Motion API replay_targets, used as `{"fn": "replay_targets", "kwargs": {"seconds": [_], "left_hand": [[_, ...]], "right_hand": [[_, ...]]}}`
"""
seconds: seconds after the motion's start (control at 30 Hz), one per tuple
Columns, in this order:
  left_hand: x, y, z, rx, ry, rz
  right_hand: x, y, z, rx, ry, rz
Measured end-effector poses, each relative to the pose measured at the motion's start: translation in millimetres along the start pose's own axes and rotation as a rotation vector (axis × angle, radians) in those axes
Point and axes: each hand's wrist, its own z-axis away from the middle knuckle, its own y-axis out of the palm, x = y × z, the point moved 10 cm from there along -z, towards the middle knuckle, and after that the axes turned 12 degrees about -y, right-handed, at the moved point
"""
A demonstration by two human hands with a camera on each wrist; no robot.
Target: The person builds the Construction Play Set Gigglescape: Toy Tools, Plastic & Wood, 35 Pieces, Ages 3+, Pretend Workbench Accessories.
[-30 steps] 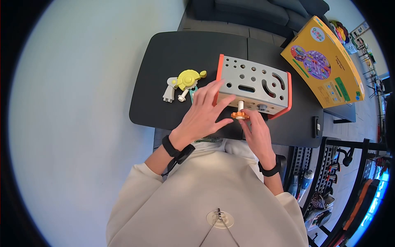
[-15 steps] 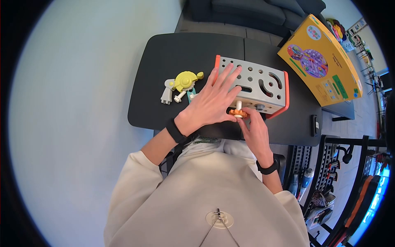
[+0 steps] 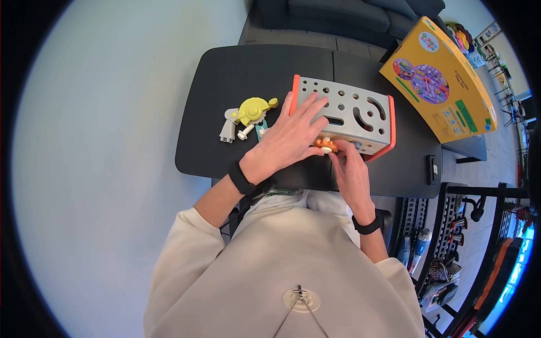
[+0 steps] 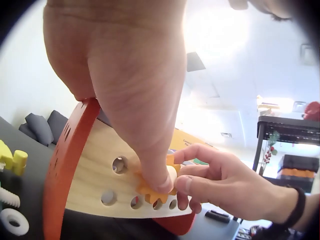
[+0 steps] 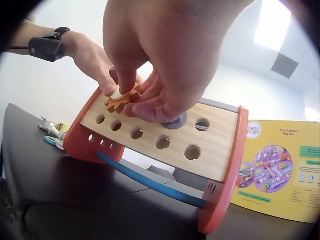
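Note:
An orange gear (image 3: 326,145) with a white bolt through its middle lies against the wooden side of the toolbox-like toy (image 3: 352,96). My right hand (image 3: 353,179) pinches the gear's edge between thumb and fingers. My left hand (image 3: 290,138) spreads its fingers over the toy's grey top, and its thumb presses on the white bolt head (image 5: 117,93). In the right wrist view the gear (image 5: 120,104) sits at one end of a board with several round holes. A grey-blue round piece (image 5: 176,121) is fitted in the same board.
Left of the toy on the black table (image 3: 248,67) lie a yellow saw-like piece (image 3: 253,110), a light grey piece (image 3: 228,125) and a white bolt (image 3: 245,132). A yellow box (image 3: 442,79) stands at the right, with a small black object (image 3: 431,170) near the table's right edge.
The gear and bolt have moved in against the toy's side, and the bolt shaft between them shows less. My left hand has come down onto the toy's top, its thumb at the bolt.

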Motion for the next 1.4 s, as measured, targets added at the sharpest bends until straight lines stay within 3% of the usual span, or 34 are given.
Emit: {"fn": "replay_targets", "kwargs": {"seconds": [0.67, 0.73, 0.87, 0.93, 1.17, 1.23, 1.33, 1.4], "left_hand": [[2.3, 2.9, -1.4, -0.055, -0.079, 0.05], [1.6, 2.8, -2.1, -0.06, -0.076, 0.043], [0.6, 2.4, -3.2, -0.048, -0.084, 0.009], [0.7, 1.4, -2.2, -0.05, -0.087, 0.002], [3.3, 2.0, 0.4, -0.065, -0.068, -0.003], [3.9, 2.8, 2.0, -0.067, -0.066, 0.005], [5.2, 0.7, 4.3, -0.06, -0.036, 0.068], [13.3, -13.2, 4.8, -0.091, -0.071, 0.351]], "right_hand": [[-9.9, 0.4, -5.9, -0.043, 0.086, -0.061], [-17.0, 3.5, -5.5, -0.003, 0.163, -0.125], [-18.6, 2.2, -6.5, 0.0, 0.144, -0.127], [-25.2, 5.7, -3.2, 0.092, 0.212, -0.058], [-7.7, -2.6, 1.4, 0.076, 0.139, 0.106], [21.8, -27.0, -0.1, -0.069, -0.121, 0.333], [19.1, -35.5, 1.1, -0.059, -0.175, 0.431], [10.3, -31.2, 0.8, 0.014, -0.169, 0.512]]}}
